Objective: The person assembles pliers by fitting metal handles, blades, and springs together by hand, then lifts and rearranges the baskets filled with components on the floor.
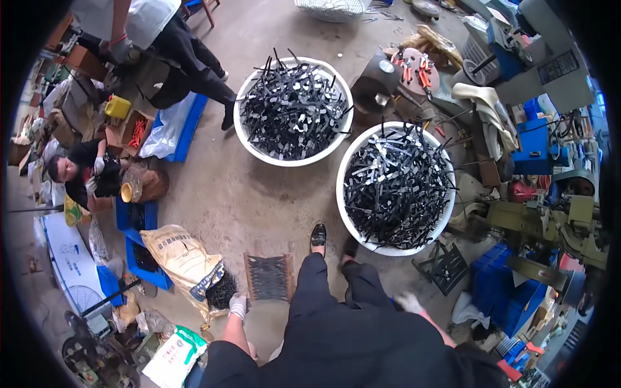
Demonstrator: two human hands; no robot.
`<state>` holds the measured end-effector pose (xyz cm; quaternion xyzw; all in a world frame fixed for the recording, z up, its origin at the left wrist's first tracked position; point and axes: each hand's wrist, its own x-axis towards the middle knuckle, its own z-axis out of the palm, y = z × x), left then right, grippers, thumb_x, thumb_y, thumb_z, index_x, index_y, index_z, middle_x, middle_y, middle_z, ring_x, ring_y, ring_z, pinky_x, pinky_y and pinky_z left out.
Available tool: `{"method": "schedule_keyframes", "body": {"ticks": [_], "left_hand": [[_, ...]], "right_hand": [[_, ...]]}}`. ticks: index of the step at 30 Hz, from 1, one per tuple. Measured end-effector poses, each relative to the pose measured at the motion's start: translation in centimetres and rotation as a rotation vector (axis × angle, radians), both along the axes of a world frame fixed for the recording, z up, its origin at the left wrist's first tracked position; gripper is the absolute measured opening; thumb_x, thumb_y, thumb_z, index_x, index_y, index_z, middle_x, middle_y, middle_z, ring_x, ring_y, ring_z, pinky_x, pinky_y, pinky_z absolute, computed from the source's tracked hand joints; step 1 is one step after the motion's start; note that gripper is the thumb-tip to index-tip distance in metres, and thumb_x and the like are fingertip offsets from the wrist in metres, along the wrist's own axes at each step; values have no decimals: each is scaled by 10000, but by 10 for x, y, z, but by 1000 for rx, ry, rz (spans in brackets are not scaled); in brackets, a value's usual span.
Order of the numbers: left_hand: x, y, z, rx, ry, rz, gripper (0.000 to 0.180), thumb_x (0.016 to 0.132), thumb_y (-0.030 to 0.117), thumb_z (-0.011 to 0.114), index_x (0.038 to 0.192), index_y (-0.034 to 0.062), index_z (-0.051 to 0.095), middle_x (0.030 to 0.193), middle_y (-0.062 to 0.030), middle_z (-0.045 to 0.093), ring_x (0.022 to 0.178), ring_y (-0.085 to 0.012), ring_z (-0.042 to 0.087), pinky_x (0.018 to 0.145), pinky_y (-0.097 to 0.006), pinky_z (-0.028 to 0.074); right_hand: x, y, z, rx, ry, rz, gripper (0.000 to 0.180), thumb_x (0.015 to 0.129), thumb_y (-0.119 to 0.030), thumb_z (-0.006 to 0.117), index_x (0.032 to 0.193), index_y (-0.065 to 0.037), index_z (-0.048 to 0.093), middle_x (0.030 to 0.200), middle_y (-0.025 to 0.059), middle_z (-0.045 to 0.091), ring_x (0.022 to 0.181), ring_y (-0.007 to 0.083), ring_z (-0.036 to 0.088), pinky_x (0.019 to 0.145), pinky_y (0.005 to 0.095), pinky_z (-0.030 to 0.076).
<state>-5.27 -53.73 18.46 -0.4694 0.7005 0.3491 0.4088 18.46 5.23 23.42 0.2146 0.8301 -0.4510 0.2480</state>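
Observation:
My left hand, in a pale glove, is beside the open mouth of a tan sack. Small black parts spill out at that mouth, right next to the glove. The fingers of this hand are too small to read, so I cannot tell if they hold anything. My right hand, gloved too, hangs out to the right of my lap, smeared by motion. Ahead of my feet stand two round white baskets, the far one and the near one, both heaped with black strip-like parts with shiny metal ends.
A woven stool stands left of my legs. Blue bins line the left side, near a seated co-worker. Another person stands at the far left. Orange-handled pliers lie on a round stand; machinery fills the right.

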Motion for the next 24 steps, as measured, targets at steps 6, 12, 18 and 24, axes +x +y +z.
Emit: {"method": "schedule_keyframes", "body": {"ticks": [6, 12, 18, 24], "left_hand": [[17, 3, 26, 21, 122, -201, 289, 866, 389, 575, 881, 107, 640, 656, -30, 596, 493, -159, 534, 406, -305, 387], [17, 26, 96, -5, -24, -198, 295, 880, 399, 549, 916, 115, 620, 699, -33, 623, 538, -156, 568, 441, -308, 395], [-15, 58, 112, 25, 199, -229, 282, 894, 382, 542, 928, 109, 606, 728, -24, 623, 580, -140, 578, 467, -287, 395], [-52, 97, 121, 138, 270, -254, 283, 902, 399, 551, 988, 132, 584, 782, -7, 636, 616, -134, 591, 487, -282, 394]], "right_hand": [[-200, -4, 30, -529, -220, -917, 221, 896, -248, 570, 995, -52, 596, 815, 79, 625, 648, 181, 599, 615, 327, 532], [-178, -6, 16, -517, -494, -621, 313, 888, -249, 594, 1113, -32, 577, 896, 127, 655, 734, 232, 662, 642, 365, 553], [-134, 27, 5, -341, -485, -654, 233, 834, -181, 589, 990, -8, 608, 812, 128, 651, 615, 230, 641, 548, 354, 530], [-125, 55, -13, -359, -389, -907, 317, 852, -240, 600, 1114, -69, 552, 828, 115, 620, 600, 231, 599, 548, 391, 520]]}}
